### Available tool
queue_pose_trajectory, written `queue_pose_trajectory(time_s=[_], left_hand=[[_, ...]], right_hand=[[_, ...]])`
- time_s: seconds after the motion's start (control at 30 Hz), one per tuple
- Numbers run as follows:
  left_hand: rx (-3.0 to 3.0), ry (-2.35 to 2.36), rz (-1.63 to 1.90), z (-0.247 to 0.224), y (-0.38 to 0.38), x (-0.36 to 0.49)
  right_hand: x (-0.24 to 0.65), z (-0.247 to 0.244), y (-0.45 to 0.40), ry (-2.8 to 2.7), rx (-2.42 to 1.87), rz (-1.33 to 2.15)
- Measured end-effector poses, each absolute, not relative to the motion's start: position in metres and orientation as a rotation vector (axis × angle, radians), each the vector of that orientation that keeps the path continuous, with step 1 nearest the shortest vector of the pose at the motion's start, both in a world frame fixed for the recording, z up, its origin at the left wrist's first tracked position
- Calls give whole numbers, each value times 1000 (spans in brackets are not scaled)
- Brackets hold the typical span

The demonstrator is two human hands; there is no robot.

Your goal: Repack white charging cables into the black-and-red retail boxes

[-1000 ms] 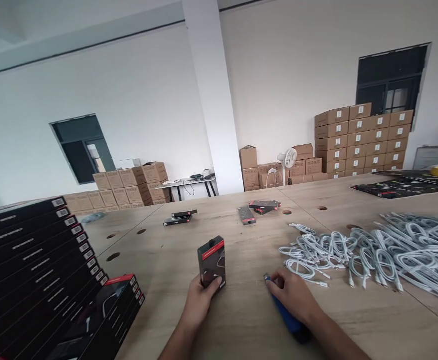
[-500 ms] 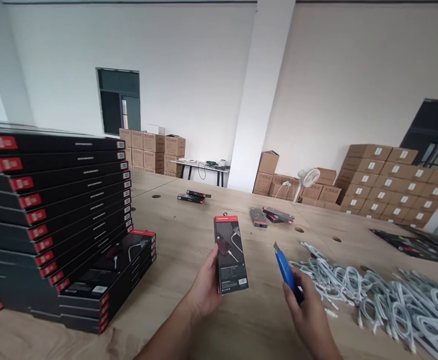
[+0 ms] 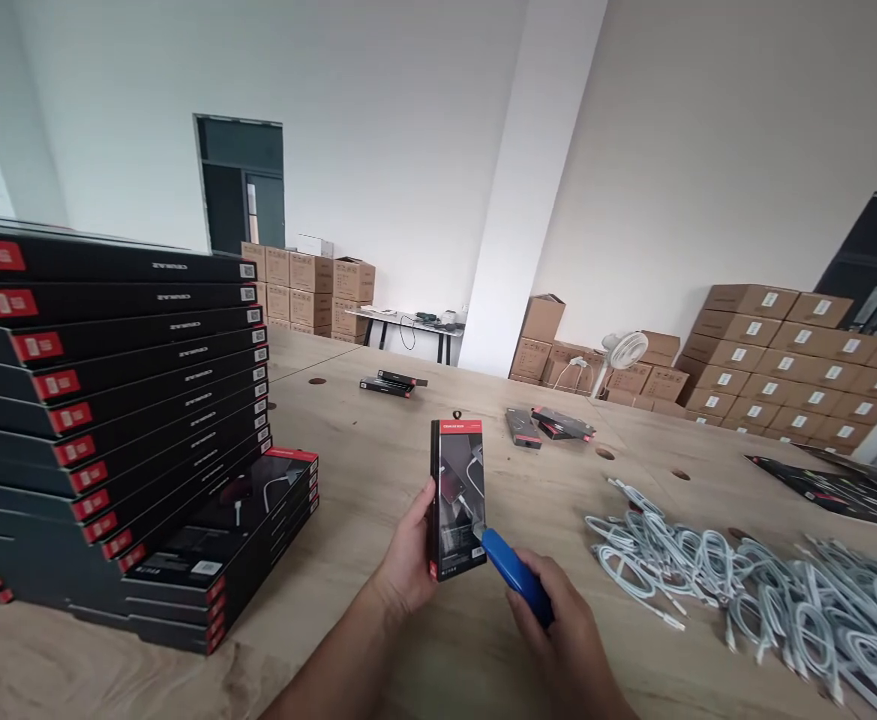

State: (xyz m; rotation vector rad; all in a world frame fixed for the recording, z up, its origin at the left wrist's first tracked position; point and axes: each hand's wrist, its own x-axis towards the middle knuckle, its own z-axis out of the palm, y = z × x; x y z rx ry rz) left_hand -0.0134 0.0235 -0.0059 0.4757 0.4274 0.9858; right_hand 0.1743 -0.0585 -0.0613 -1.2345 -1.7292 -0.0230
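Note:
My left hand [image 3: 410, 553] grips a slim black-and-red cable box [image 3: 462, 482] by its left edge, holding it upright above the table with its printed face toward me. A black hanging tab sticks up from its top. In my right hand [image 3: 560, 612] is a blue utility knife [image 3: 514, 572]. Its blade tip overlaps the lower right of the box's face; whether it touches the surface I cannot tell. Coiled white cables [image 3: 697, 560] lie on the table to the right of my right hand.
A tall stack of black boxes [image 3: 145, 350] stands at left, with a lower stack [image 3: 250, 510] beside it. Loose boxes lie farther back, in one group [image 3: 389, 384] and another [image 3: 558, 424]. Flat printed sheets [image 3: 835, 490] are at right. Cartons [image 3: 753, 350] and a fan [image 3: 624, 350] stand behind.
My right hand has brought the knife leftward, from beside the box to its lower right face. The box has turned slightly, showing more of its left side. The view has shifted a little.

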Motion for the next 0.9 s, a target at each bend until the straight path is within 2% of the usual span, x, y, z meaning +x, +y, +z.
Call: queue_pose_trajectory(time_s=[0.9], left_hand=[[509,460,995,-3,16,-11]], right_hand=[[169,-49,-65,-1755,-1177,71]])
